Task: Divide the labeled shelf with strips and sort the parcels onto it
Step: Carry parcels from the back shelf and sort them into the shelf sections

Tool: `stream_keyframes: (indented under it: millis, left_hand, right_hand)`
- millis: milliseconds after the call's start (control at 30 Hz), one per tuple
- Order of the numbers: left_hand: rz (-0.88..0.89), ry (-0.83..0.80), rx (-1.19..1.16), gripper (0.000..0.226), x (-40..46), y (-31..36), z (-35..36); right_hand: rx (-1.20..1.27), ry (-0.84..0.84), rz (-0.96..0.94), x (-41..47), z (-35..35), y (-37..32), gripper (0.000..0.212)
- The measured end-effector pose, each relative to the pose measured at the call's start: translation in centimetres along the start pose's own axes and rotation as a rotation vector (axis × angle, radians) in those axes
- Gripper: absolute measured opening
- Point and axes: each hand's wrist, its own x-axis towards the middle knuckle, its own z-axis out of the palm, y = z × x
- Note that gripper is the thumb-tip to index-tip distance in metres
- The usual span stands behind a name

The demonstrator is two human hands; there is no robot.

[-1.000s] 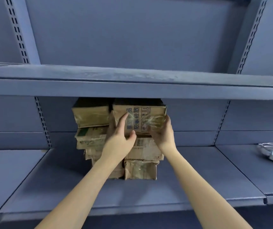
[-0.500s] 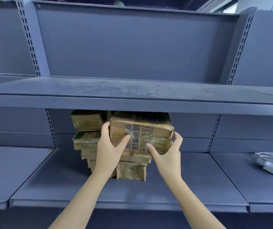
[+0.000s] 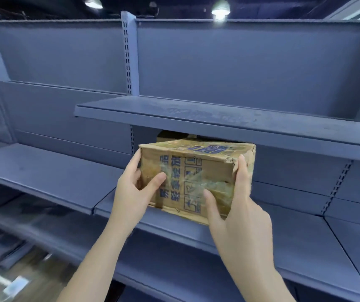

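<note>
We hold a worn cardboard parcel (image 3: 196, 175) in the air, in front of the gap between two shelf boards and clear of both. It is a brown carton, scuffed and dented, wrapped in clear tape that wrinkles and shines across its front face. Blue printed characters run sideways down that face, beside a column of small blue handling symbols in boxes. More blue print shows on the top panel. The upper right corner is torn and crumpled, with frayed edges. The carton sits slightly tilted, its right end lower and nearer to us.

Our left hand (image 3: 136, 192) grips the left end, fingers curled round the side and the thumb pressed flat on the front face. Our right hand (image 3: 240, 205) grips the right end, fingers reaching up along the torn corner and the thumb lying across the lower front.

Just behind the parcel, in the shadow under the upper shelf (image 3: 218, 118), the dark top of another box (image 3: 170, 135) peeks out; we cannot tell more of it. Below the parcel runs the lower shelf (image 3: 283, 236), blue-grey metal like the back panels and the slotted upright (image 3: 129, 57). Ceiling lamps (image 3: 219, 9) glow above the rack. The floor at lower left is blurred.
</note>
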Motion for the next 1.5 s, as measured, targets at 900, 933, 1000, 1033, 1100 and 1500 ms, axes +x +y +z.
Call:
stream_keyframes:
  millis: [900, 933, 1000, 1033, 1100, 1500]
  left_hand:
    - [0.013, 1.14, 0.611, 0.068, -6.3, -3.6, -58.7]
    - [0.012, 1.15, 0.622, 0.069, -6.1, -4.5, -60.4]
    - [0.006, 1.17, 0.64, 0.078, -5.1, -6.7, -63.9]
    - [0.009, 1.175, 0.653, 0.081, -4.4, -7.8, -65.4]
    - [0.013, 1.174, 0.684, 0.084, -2.4, -10.1, -69.0]
    - [0.009, 1.358, 0.729, 0.076, 12.3, -20.3, -96.1]
  right_hand:
    - [1.263, -0.785, -0.528, -4.7, 36.4, -53.8, 0.078]
    - [1.279, -0.811, -0.532, -4.9, 38.2, -55.4, 0.08]
    - [1.294, -0.856, -0.538, -4.7, 41.8, -58.6, 0.085]
    - [1.295, -0.872, -0.543, -4.5, 43.6, -59.9, 0.087]
    - [1.297, -0.89, -0.55, -3.6, 47.7, -63.1, 0.088]
    - [1.354, -1.09, -0.649, 4.7, 69.1, -90.5, 0.067]
